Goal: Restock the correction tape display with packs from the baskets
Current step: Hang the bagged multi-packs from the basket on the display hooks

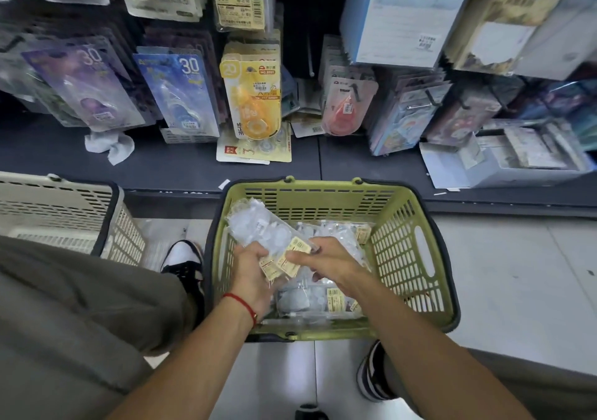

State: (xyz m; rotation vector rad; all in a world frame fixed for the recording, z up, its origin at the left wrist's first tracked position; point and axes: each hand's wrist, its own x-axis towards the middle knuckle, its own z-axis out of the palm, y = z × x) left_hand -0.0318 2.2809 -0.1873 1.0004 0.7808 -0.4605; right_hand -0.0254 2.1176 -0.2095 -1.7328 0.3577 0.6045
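A green basket stands on the floor before the shelf, with several clear correction tape packs lying in it. Over the basket my left hand grips a small stack of clear packs with yellow labels, tilted up to the left. My right hand pinches the lower labelled end of that same stack. On the display above hang purple packs, blue packs, yellow packs and pink packs.
A beige basket stands at the left, beside my knee. Loose packs and a crumpled cloth lie on the dark shelf base. A grey box sits at the right of the shelf. My shoes flank the green basket.
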